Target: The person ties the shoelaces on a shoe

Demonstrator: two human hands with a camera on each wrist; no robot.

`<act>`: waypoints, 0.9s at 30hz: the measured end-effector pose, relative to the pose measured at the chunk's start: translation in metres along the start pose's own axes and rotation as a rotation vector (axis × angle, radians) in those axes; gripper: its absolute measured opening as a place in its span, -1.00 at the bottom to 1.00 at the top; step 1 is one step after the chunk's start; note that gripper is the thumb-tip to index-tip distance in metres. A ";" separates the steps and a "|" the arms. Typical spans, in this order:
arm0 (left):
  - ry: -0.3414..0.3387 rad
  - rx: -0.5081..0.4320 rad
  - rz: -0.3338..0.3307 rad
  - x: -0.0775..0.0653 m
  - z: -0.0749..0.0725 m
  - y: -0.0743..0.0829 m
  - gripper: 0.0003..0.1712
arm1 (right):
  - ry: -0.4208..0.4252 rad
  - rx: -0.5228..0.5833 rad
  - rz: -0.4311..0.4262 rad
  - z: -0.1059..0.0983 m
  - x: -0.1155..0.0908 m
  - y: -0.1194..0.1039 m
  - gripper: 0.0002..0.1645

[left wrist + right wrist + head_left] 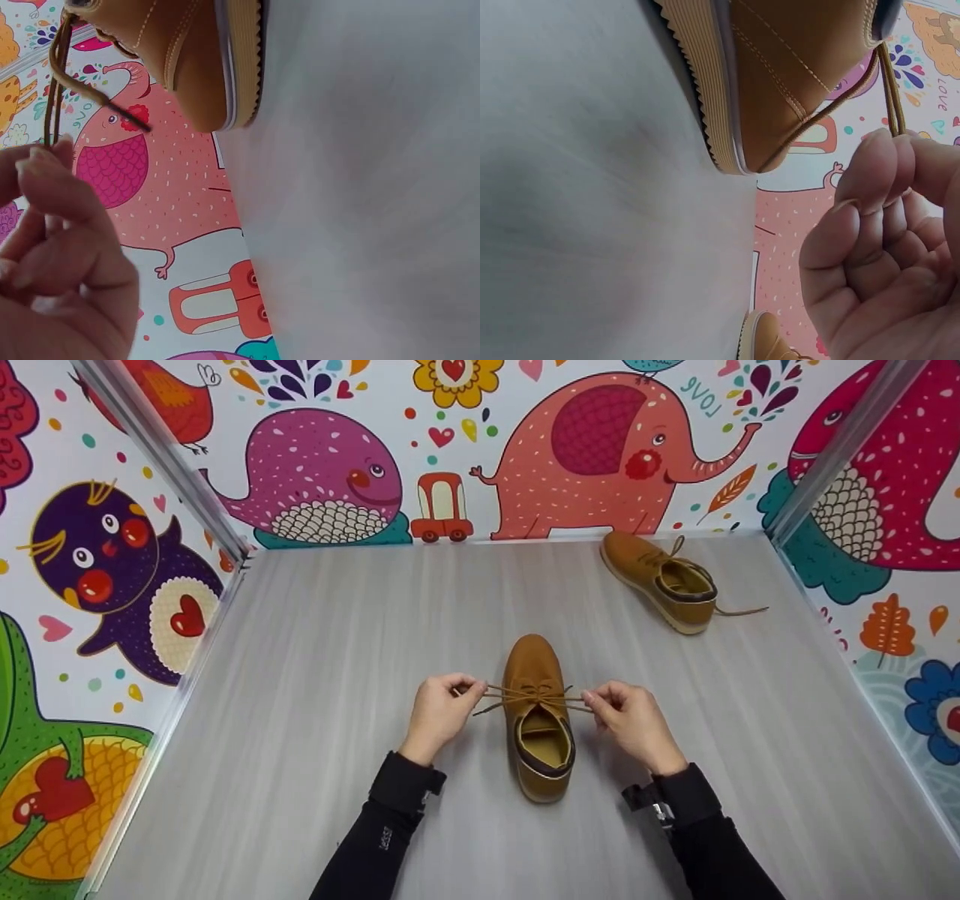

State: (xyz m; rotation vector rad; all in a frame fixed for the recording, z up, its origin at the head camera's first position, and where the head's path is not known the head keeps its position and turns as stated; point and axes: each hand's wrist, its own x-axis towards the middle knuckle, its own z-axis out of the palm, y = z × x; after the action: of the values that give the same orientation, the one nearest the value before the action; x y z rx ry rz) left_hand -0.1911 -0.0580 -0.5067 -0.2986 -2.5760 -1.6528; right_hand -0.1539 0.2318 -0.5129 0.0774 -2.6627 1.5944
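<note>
A tan lace-up shoe (534, 660) stands upright on the grey wood-look surface between the two hands, its toe pointing away. The left hand (442, 712) pinches a loop of the brown shoelace (54, 105) between thumb and fingertips, left of the shoe. On the other side the right hand (630, 720) pinches a second loop of the lace (891, 90). Both loops stretch out sideways from a crossing over the shoe's tongue. One loose lace end with a dark tip hangs beside the left loop, and another lace end trails down the shoe's right side.
A second tan shoe (660, 581) stands at the back right, its lace loose and trailing to the right. Printed panels with cartoon animals (322, 472) wall the back and both sides, with metal posts (172, 457) at the corners.
</note>
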 end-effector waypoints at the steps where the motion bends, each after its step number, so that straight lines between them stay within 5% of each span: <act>1: 0.016 -0.003 -0.001 -0.001 0.000 0.000 -0.85 | 0.007 -0.005 -0.002 0.000 0.000 0.000 -0.74; 15: 0.065 0.023 -0.129 -0.020 -0.009 -0.007 -0.84 | 0.095 -0.051 -0.016 0.009 -0.005 0.007 -0.75; 23: -0.120 -0.035 -0.159 -0.012 -0.004 -0.002 -0.75 | 0.017 0.026 0.029 0.008 -0.008 0.009 -0.70; 27: -0.158 -0.019 -0.160 -0.006 -0.001 0.001 -0.65 | -0.061 0.000 0.057 0.005 -0.009 0.010 -0.64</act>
State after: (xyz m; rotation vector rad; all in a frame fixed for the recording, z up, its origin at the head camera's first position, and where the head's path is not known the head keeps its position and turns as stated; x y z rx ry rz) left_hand -0.1853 -0.0592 -0.5067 -0.2390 -2.7669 -1.7734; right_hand -0.1456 0.2318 -0.5243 0.0516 -2.7348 1.6349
